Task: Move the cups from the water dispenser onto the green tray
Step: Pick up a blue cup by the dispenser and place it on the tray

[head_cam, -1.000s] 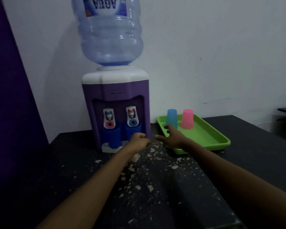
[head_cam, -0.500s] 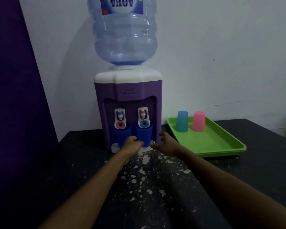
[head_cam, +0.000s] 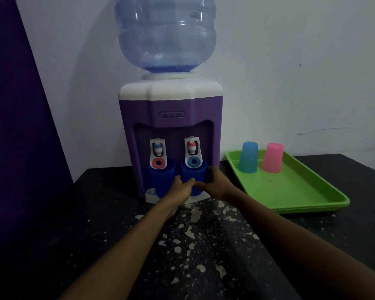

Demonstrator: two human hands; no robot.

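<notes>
Two dark blue cups stand under the taps of the purple water dispenser (head_cam: 171, 109). The left cup (head_cam: 160, 180) stands free. Both of my hands are on the right cup (head_cam: 193, 173): my left hand (head_cam: 181, 187) presses its left front, and my right hand (head_cam: 216, 184) wraps its right side. The cup still rests on the drip ledge under the blue-ringed tap. To the right lies the green tray (head_cam: 290, 191), with a light blue cup (head_cam: 248, 158) and a pink cup (head_cam: 272, 158) upside down at its far end.
A big water bottle (head_cam: 167, 33) sits on top of the dispenser. The dark table (head_cam: 95, 224) is flecked with pale chips in front of me. A white wall is behind, and a purple panel (head_cam: 15, 105) stands at the left.
Both hands have moved forward and closed around the right dark blue cup. The view has come closer to the dispenser.
</notes>
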